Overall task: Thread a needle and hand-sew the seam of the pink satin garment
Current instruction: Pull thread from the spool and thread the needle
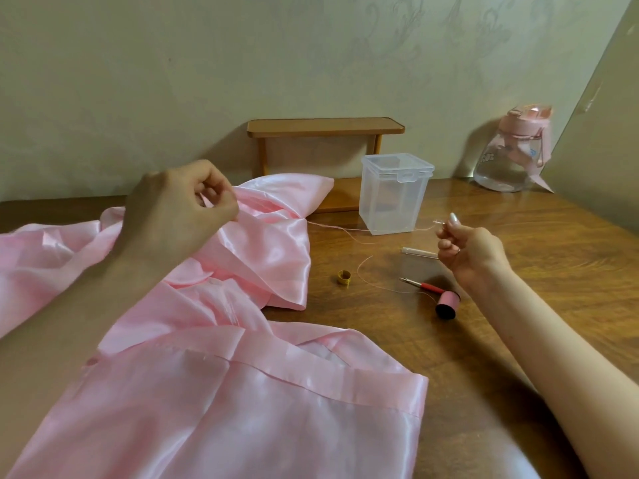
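Across the near left of the brown wooden table sprawls a shiny pink satin garment. The left hand pinches its far fold. To the right, the right hand pinches a thin needle trailing pale pink thread.

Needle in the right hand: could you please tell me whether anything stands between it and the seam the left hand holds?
Nothing visible does. From the needle in the right hand only thread runs to the pink satin garment pinched by the left hand; the clear plastic box stands just behind that line.
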Available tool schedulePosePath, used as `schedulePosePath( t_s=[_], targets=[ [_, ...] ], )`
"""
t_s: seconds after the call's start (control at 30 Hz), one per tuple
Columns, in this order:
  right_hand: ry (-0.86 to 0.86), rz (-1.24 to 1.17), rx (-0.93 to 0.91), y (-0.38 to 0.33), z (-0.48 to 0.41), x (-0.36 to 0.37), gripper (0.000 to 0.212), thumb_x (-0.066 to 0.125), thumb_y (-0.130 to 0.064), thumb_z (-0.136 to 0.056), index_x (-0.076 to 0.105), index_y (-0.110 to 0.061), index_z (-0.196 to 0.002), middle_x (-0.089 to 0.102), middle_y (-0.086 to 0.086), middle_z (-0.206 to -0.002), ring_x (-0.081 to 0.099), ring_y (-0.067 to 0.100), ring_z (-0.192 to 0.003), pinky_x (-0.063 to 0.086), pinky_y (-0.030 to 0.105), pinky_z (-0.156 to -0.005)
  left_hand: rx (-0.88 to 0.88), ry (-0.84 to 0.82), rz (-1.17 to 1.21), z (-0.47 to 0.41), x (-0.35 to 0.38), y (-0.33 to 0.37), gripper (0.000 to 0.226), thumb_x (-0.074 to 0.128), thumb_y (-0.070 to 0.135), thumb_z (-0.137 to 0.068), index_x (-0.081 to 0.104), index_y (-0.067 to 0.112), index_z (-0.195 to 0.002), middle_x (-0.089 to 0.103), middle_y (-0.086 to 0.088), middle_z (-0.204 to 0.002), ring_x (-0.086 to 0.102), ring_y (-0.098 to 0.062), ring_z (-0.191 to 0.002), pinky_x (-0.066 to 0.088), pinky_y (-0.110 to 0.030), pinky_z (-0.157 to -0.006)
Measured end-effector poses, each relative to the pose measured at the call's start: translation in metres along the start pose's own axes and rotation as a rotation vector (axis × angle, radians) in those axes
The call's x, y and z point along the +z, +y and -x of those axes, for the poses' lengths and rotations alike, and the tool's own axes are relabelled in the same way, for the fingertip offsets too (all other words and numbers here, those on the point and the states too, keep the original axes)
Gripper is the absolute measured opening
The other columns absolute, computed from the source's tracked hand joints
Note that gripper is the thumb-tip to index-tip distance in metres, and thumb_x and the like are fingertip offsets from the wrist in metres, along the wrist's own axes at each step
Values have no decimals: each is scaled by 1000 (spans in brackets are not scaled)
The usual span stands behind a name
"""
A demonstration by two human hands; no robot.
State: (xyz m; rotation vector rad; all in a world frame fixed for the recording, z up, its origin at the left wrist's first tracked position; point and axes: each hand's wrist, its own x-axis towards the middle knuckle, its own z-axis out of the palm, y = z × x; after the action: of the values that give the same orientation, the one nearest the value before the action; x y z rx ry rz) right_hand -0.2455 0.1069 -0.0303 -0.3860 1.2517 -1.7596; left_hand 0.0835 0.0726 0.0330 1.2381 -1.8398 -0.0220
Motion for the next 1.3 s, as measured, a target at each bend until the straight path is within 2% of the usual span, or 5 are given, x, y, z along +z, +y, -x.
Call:
schedulePosePath(
  t_s=[0.33,0.7,1.03,1.17,1.3],
  targets=[
    [-14,27,109,6,-9,-2,12,50,-7,-95,55,-4,-85,53,5,-70,43,6,-48,35,12,-38,257,-215,615,32,-47,92,12,49,26,-77,58,19,-73,66,2,-66,55,-5,-52,39,-13,-48],
    [72,-113,9,0,-8,-6,16,54,-11,-95,54,-6,-80,53,4,-68,45,8,-49,36,14,-36,187,-137,103,20,-44,78,20,49,40,-66,52,21,-62,56,3,-53,47,-13,-51,37,-26,-51],
    [-237,32,-144,-11,4,-1,9,67,-18,-84,66,-10,-88,65,2,-80,47,7,-48,38,14,-42,-10,-673,-639,16,18,27,37,40,41,-95,64,15,-82,69,3,-71,61,-14,-78,35,-27,-59],
    [-312,216,-277,-15,16,6,9,66,-17,-86,65,-9,-80,66,2,-75,47,8,-48,36,15,-42,96,-291,-11,11,38,64,18,55,28,-92,59,18,-107,65,6,-99,57,-8,-75,37,-22,-63],
    [-398,297,-392,-19,31,14,12,70,-20,-76,64,-9,-74,62,2,-68,45,9,-46,36,16,-43,-143,-673,652,3,66,101,39,65,18,-87,49,15,-123,60,2,-119,59,-5,-52,44,-14,-45]
  ],
)
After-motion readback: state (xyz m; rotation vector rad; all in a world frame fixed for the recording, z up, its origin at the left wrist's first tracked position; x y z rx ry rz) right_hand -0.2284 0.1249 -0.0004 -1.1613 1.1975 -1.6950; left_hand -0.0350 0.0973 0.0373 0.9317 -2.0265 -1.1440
